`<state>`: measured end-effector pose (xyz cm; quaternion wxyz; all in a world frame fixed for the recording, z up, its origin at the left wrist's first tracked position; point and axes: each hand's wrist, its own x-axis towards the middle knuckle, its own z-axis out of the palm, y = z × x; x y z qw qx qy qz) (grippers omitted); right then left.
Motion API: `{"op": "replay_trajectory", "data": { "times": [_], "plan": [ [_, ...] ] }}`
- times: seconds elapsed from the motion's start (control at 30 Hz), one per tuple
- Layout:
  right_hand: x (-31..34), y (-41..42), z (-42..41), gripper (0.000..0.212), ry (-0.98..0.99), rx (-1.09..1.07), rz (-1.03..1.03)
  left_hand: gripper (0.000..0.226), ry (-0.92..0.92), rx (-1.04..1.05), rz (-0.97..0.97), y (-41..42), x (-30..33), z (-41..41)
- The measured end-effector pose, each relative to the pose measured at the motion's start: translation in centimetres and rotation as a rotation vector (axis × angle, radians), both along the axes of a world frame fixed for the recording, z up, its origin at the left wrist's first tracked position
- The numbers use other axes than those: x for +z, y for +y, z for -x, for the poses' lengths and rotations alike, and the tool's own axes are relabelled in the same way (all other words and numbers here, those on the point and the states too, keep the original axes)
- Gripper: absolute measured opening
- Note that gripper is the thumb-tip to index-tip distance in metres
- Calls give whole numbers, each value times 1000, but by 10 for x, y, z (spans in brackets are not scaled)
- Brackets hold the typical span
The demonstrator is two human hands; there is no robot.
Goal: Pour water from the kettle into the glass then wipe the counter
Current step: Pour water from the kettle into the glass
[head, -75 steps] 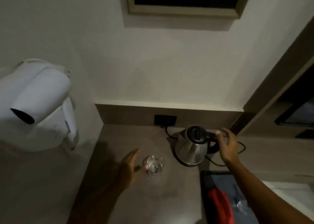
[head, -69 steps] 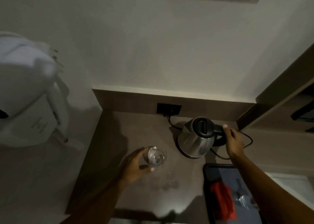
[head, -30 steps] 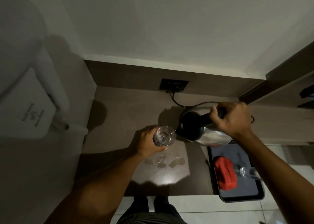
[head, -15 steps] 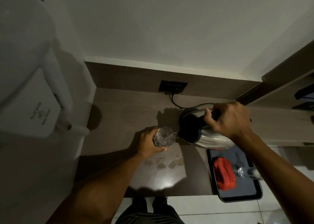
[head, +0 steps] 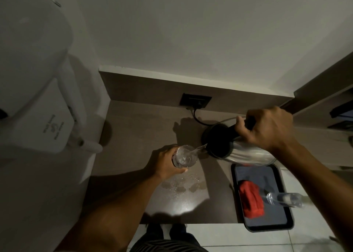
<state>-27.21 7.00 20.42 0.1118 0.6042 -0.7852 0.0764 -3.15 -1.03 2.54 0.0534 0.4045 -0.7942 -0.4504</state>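
Observation:
My right hand (head: 267, 128) grips the black handle of the steel kettle (head: 246, 153), which is lifted and tipped to the left. A thin stream of water runs from its spout into the clear glass (head: 185, 156). My left hand (head: 165, 163) is wrapped around the glass and holds it just above the brown counter (head: 137, 129). Water drops (head: 183, 186) lie scattered on the counter below the glass. A red cloth (head: 251, 199) rests on the dark tray (head: 282, 223) at the right.
A clear bottle (head: 284, 199) lies on the tray beside the cloth. A black wall socket (head: 195, 100) with a cord sits on the back panel. A white wall-mounted hair dryer (head: 36, 91) hangs at the left. The tray overhangs the counter's front edge above the tiled floor.
The kettle has tipped further over, and the water stream into the glass is now plainer. Both hands keep their grips and stay nearly in place.

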Motion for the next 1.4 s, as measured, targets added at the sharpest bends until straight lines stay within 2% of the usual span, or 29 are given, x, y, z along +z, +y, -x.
{"op": "replay_trajectory", "data": {
  "times": [0.33,0.87,1.03,1.4],
  "plan": [
    [-1,-3,1,58,40,6,-64,88,-8,2,39,-1,0,-1],
    [-6,-4,3,60,34,28,-96,86,-20,42,-91,2,3,2],
    [-14,-2,1,59,37,28,-87,87,-27,29,-68,2,4,2],
    [-33,4,-11,54,-89,74,-64,88,-49,32,-77,2,6,4]
  ]
}}
